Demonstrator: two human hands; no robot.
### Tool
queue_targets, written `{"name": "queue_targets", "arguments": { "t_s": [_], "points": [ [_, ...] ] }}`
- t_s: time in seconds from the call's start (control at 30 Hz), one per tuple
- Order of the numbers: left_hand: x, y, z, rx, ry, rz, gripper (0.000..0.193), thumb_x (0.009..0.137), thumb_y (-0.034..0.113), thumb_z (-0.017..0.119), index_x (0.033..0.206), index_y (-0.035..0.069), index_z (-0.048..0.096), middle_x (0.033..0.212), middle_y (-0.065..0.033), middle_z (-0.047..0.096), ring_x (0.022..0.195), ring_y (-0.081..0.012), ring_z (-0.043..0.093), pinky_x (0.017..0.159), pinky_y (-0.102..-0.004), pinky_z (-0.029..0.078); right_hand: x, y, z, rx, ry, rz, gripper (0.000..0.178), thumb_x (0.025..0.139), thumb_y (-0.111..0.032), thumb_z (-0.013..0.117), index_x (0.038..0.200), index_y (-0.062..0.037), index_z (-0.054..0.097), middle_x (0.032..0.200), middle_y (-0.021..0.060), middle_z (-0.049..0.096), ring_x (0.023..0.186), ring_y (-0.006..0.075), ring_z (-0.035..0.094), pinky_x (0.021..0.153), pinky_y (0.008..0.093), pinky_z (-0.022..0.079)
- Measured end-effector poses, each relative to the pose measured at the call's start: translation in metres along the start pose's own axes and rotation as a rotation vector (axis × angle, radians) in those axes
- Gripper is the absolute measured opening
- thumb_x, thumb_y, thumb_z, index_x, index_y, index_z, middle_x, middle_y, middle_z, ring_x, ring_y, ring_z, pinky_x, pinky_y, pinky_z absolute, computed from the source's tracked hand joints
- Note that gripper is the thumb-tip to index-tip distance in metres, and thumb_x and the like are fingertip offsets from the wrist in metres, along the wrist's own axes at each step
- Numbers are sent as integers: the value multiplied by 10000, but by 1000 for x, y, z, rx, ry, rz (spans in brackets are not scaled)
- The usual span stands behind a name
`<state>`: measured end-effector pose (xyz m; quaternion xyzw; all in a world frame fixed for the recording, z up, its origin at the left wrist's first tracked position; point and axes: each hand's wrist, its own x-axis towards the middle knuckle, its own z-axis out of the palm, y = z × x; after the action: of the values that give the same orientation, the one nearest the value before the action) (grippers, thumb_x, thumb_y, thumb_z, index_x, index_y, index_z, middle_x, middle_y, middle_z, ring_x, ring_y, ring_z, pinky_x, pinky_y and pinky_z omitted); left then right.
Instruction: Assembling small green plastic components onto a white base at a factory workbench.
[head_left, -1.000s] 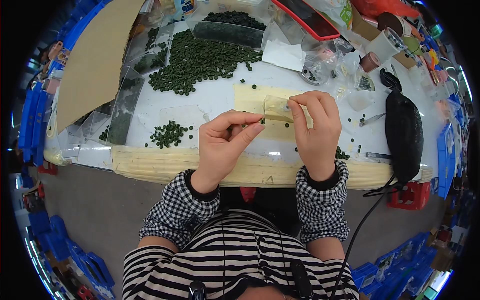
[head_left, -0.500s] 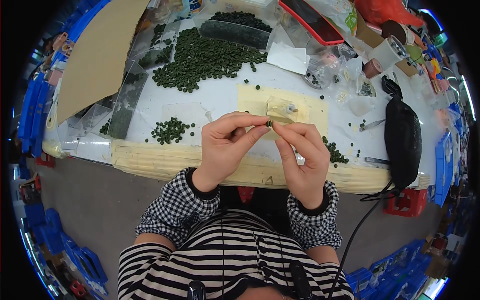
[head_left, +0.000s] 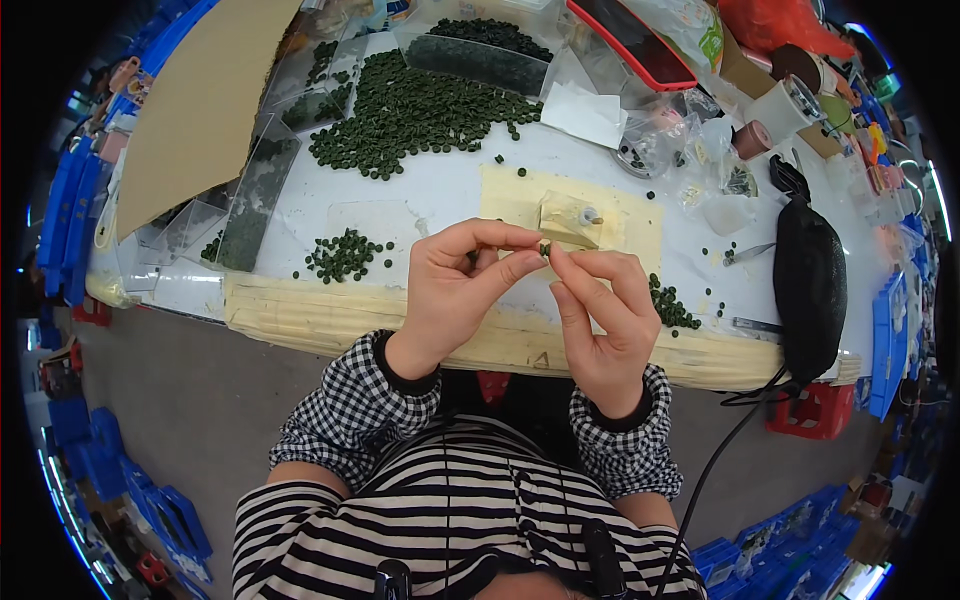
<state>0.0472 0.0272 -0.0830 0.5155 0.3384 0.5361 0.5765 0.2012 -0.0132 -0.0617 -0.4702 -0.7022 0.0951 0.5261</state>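
Observation:
Above the table's front edge, my left hand (head_left: 455,285) pinches a small dark green round piece (head_left: 545,250) between thumb and index finger. My right hand (head_left: 612,315) meets it from the other side, its index fingertip at the piece and its thumb held apart lower down. Just beyond the fingertips stands a small pale block (head_left: 568,220) with a short peg-like top, on a cream sheet (head_left: 500,195). Similar green pieces lie in a small pile (head_left: 342,256) to the left and another pile (head_left: 672,304) beside my right hand.
A large heap of green pieces (head_left: 415,110) spreads at the back, near clear bins (head_left: 475,62). Cardboard (head_left: 190,110) leans at the left. A red-framed phone (head_left: 640,45), white paper (head_left: 583,115) and plastic bags are at back right. A black pouch (head_left: 810,280) lies right.
Both hands stay together at the small piece, with only slight finger movement. The whole view has shifted a little.

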Motion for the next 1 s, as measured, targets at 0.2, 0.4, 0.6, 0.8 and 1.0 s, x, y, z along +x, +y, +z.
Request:
{"name": "queue_targets", "arguments": {
  "t_s": [0.2, 0.4, 0.6, 0.8, 1.0],
  "points": [
    [1, 0, 2, 34, -25, 104, 189, 775, -44, 705, 951, 25, 712, 823, -12, 664, 597, 6, 432, 505, -146, 306, -1, 2, -1, 7, -6, -12, 348, 717, 15, 704, 1058, -49, 691, 877, 74, 618, 777, 228, 551, 686, 311, 458],
    [1, -1, -1, 62, -71, 177, 212, 773, -71, 688, 961, 24, 710, 873, -58, 675, 667, -37, 533, 541, -157, 375, -3, 5, -3, 33, -15, -17, 341, 722, 16, 703, 1057, -47, 691, 894, 72, 625, 783, 225, 551, 695, 308, 457],
    [2, 2, 0, 128, -103, 264, 204, 784, -83, 666, 960, 13, 704, 881, -93, 679, 773, -119, 635, 651, -198, 500, -6, 6, -4, 52, -29, -13, 340, 719, 18, 704, 1053, -44, 691, 903, 75, 629, 783, 227, 562, 693, 306, 461],
    [2, 3, -1, 189, -128, 300, 194, 791, -80, 661, 958, 9, 703, 883, -103, 681, 798, -136, 650, 675, -209, 520, -9, 7, -4, 75, -34, 8, 347, 719, 31, 700, 1057, -42, 688, 901, 80, 629, 784, 228, 572, 686, 298, 465],
    [1, 4, -1, 233, -102, 262, 189, 779, -60, 683, 942, 30, 712, 846, -70, 675, 623, -75, 543, 532, -182, 406, -9, 3, -10, 94, -20, 110, 314, 743, 36, 688, 1049, -36, 687, 897, 83, 631, 778, 219, 573, 684, 289, 464]
  ]
}}
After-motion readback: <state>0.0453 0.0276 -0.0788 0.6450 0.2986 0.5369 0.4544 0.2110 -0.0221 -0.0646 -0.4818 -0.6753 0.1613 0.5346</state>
